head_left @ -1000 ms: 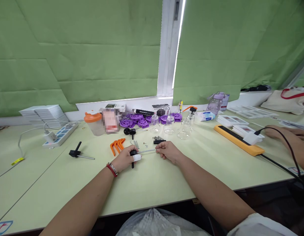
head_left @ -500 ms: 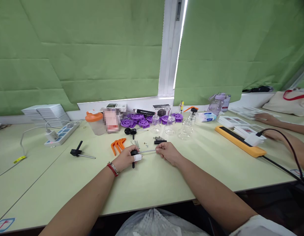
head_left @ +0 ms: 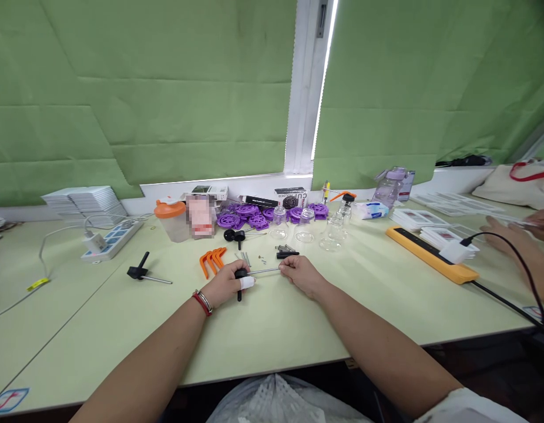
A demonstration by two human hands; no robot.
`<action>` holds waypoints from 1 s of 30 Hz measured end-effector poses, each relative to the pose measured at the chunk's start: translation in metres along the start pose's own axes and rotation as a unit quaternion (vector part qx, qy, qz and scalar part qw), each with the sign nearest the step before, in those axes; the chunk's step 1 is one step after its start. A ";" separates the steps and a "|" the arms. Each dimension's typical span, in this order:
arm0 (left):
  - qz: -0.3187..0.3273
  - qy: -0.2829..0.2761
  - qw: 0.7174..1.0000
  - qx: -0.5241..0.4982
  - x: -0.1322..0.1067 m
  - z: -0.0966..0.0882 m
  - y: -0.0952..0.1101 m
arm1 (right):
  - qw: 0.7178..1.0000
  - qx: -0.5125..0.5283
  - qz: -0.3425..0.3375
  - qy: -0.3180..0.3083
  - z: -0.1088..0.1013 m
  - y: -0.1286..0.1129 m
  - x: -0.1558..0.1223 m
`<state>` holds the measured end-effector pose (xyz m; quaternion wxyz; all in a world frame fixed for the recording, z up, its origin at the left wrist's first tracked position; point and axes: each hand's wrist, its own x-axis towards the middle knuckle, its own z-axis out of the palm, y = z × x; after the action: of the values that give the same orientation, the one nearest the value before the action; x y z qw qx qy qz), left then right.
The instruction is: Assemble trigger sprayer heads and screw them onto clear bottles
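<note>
My left hand (head_left: 225, 285), with a white wrapping on the thumb, is closed around the black plastic head of a metal rod (head_left: 264, 271). A short black bar of that head sticks out below the fingers. The rod lies roughly level, pointing right. At its far end my right hand (head_left: 302, 275) pinches the tip, which the fingers hide. Just beyond the hands are orange bent pieces (head_left: 214, 259), a few thin metal pins (head_left: 245, 257), black tubes (head_left: 286, 255) and small springs (head_left: 284, 248). A similar black-headed rod (head_left: 145, 271) rests on the table to the left.
Purple discs (head_left: 249, 215), clear glass domes (head_left: 304, 232) and an orange-lidded cup (head_left: 171, 223) stand along the back. A white power strip (head_left: 116, 239) lies left, an orange one (head_left: 424, 252) right. Another person's hands (head_left: 503, 238) hold flat white pieces at far right.
My hands keep the same hold on the rod, with hardly any movement. At far right, the other person's hands have shifted right and now hold a flat piece. The view has moved slightly.
</note>
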<state>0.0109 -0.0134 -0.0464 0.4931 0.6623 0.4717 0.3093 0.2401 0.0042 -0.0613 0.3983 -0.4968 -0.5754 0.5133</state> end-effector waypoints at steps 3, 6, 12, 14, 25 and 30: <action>0.004 0.000 1.000 0.000 0.001 0.000 -0.001 | 1.000 -0.009 0.003 0.002 0.000 0.000 0.000; 0.008 0.000 1.000 0.004 0.000 0.000 -0.001 | 1.000 -0.025 0.004 0.001 0.001 0.000 0.000; 0.007 -0.001 1.000 0.010 -0.001 0.000 0.000 | 0.999 -0.051 0.007 0.002 0.001 -0.001 0.000; 0.006 -0.001 1.000 0.012 -0.002 0.000 0.001 | 0.998 -0.059 0.000 -0.002 0.002 -0.001 0.000; 0.009 -0.008 1.000 0.019 -0.003 0.000 0.004 | 0.994 -0.093 -0.044 -0.025 0.002 0.006 0.003; 0.011 -0.014 1.000 0.016 -0.003 0.000 0.003 | 0.994 -0.105 -0.038 -0.021 0.003 0.005 0.002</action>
<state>0.0108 -0.0160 -0.0431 0.4851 0.6798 0.4624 0.2978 0.2378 0.0051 -0.0667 0.3507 -0.5032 -0.6527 0.4448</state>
